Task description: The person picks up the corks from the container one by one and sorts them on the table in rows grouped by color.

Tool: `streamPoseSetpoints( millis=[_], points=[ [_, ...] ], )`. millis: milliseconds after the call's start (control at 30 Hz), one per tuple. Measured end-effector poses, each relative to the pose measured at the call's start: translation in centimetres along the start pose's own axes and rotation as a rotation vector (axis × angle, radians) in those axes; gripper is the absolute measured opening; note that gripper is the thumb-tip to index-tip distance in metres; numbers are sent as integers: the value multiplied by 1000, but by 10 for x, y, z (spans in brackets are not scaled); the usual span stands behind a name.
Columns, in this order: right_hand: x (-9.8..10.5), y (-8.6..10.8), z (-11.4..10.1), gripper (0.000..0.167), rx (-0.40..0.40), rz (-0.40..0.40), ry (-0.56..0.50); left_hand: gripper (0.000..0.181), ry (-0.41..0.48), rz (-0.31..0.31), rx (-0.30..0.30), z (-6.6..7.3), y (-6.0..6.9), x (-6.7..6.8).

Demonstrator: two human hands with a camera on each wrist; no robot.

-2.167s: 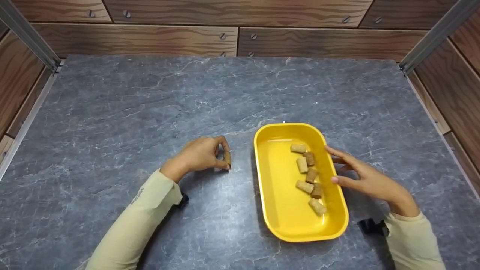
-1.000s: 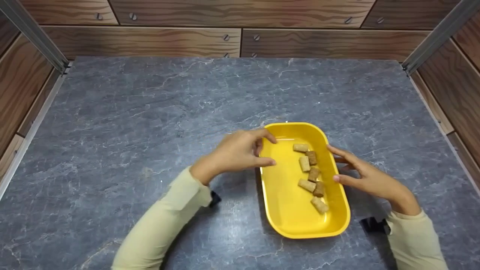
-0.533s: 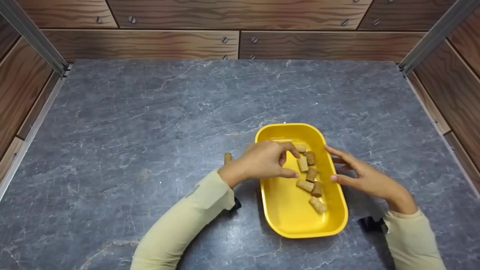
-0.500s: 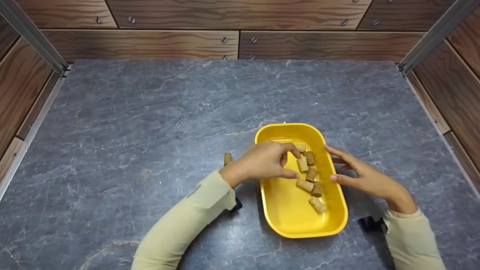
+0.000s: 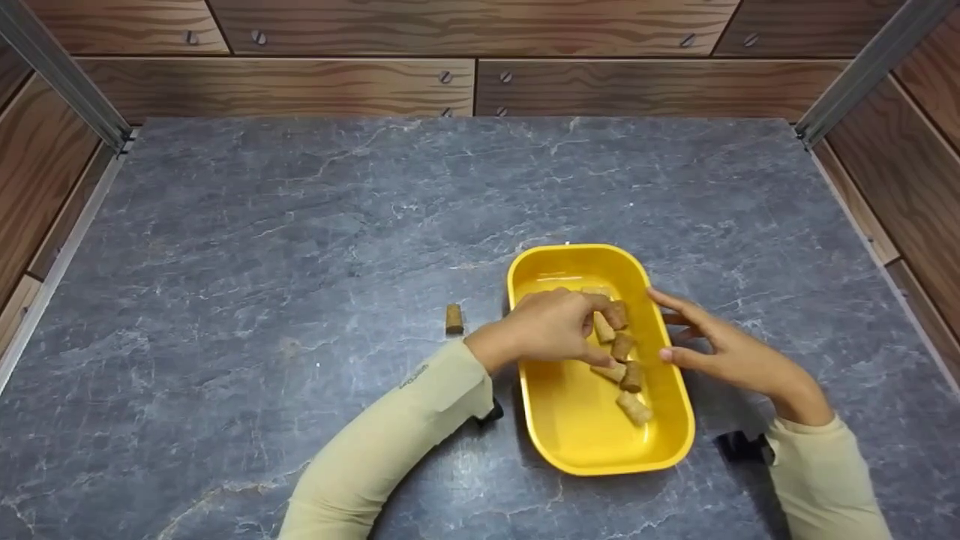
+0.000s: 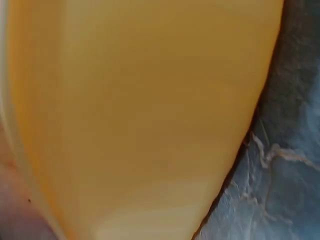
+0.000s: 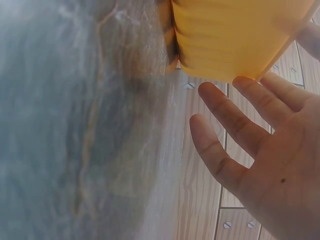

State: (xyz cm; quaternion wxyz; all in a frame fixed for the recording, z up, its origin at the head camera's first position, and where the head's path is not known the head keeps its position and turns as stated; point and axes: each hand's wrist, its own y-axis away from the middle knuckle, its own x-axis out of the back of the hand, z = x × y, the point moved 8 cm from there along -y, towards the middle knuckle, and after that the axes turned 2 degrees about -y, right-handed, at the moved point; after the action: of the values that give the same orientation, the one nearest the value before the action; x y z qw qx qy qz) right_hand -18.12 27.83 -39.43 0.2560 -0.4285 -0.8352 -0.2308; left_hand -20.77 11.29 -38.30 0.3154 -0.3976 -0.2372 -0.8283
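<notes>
In the head view, my left hand [image 5: 555,326] reaches into a yellow tray [image 5: 577,450], thumb and forefinger apart over the corks. Several tan and brown corks lie along the tray's right half, among them a tan cork [image 5: 634,409] and a brown cork [image 5: 622,346] close to the left fingertips; the hand partly hides others. Outside the tray, to its left, a brown cork [image 5: 454,319] stands on the table. My right hand [image 5: 731,356] touches the tray's right side with extended fingers [image 7: 235,122], thumb at the rim. The tray wall fills most of the left wrist view.
The grey marbled table [image 5: 300,225] reaches to wood-patterned panels [image 5: 285,86] at the back and sides. Metal posts [image 5: 870,75] stand at the two far corners.
My left hand has let go of the cork on the table, moved right into the tray and lowered toward the corks there. The right hand stays at the tray's side.
</notes>
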Motion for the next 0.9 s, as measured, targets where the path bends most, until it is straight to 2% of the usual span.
streamPoseSetpoints(
  millis=[300, 600, 900],
  points=[
    [-1, 1, 0, 68, 18, 4, -13, 26, 23, -63, -24, 1, -14, -16],
    [-1, 0, -1, 68, 10, 5, -2, 23, -55, -129, 25, -4, -17, -29],
    [0, 1, 0, 68, 7, 9, 0, 17, -129, -161, 23, -4, -19, -35]
  ],
)
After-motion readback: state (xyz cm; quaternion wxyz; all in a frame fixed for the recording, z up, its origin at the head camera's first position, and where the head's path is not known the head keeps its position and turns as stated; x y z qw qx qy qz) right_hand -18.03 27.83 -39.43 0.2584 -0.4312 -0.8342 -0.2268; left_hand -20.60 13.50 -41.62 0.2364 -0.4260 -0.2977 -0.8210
